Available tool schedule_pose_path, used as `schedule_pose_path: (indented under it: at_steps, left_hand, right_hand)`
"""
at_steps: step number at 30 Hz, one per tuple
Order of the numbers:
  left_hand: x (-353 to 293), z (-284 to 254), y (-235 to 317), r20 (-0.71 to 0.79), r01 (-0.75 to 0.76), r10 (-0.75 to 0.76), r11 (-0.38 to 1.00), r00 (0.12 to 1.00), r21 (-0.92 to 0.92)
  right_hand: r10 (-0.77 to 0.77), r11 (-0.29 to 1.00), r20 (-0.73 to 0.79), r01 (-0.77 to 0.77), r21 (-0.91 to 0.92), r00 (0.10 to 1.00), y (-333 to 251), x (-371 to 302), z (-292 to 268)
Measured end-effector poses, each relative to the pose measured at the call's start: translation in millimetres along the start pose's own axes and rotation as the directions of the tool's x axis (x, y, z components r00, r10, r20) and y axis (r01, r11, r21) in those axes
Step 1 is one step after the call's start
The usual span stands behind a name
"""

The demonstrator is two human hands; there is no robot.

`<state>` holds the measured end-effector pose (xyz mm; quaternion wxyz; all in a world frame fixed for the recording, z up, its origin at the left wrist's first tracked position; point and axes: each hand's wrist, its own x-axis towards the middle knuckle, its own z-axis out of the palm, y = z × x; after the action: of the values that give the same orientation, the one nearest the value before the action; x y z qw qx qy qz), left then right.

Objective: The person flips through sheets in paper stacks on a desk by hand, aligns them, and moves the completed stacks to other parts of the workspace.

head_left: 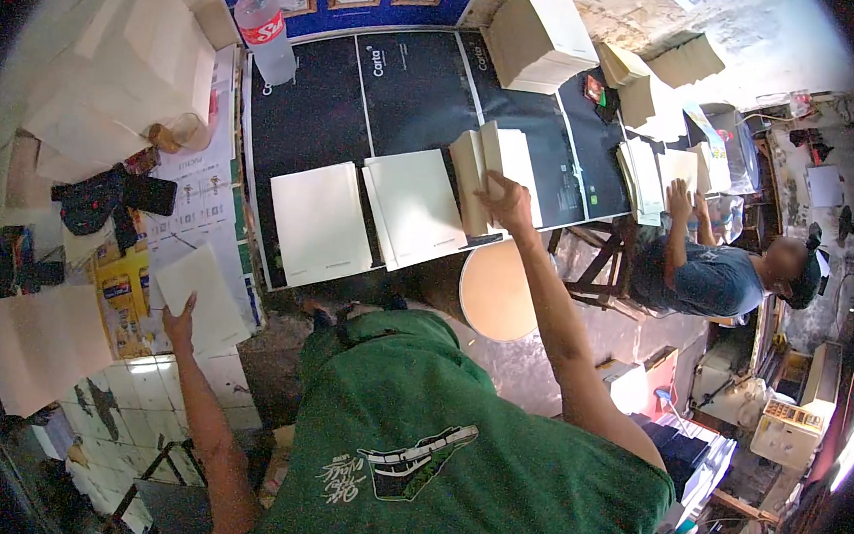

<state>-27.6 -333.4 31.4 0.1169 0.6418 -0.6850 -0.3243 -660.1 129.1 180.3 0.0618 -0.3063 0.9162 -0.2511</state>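
Note:
My right hand (508, 205) bends over the near edge of a stack of cream folded sheets (467, 175), its fingers curled on the paper. A second pile (512, 161) leans beside it. Two more flat stacks of pale sheets, the left stack (318, 220) and the middle stack (414, 208), lie along the near edge of the black-topped table (309, 107). Out to the left, my left hand (180, 326) has thumb and finger apart at the edge of a pale sheet (206, 292). Whether its fingertips press on that sheet, I cannot tell.
A water bottle (265, 35) and a tall paper stack (542, 40) stand at the back. Left are a large paper pile (131, 73), a phone (150, 195) and a loose sheet (44, 347). A round stool (498, 291) sits below the table. At right, a co-worker (712, 274) handles paper.

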Motion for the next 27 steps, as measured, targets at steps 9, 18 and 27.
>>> schedule_pose_path:
  at_steps: [9,18,27]
  left_hand:
    - [-15.1,-7.1,30.9,0.047,-0.031,0.034,0.997,0.998,-0.065]
    - [-16.4,-1.7,34.3,0.022,0.003,-0.001,0.996,1.000,-0.091]
    - [-10.2,-11.9,34.8,-0.055,0.019,-0.007,0.972,0.998,0.234]
  right_hand:
    - [-0.207,0.968,-0.047,0.211,0.135,0.977,20.0,-1.5,4.6]
    - [-0.147,0.988,-0.054,0.144,-0.064,0.988,-5.1,-4.1,14.3]
    - [0.090,0.996,0.099,-0.089,-0.007,0.991,-12.9,0.2,-4.4]
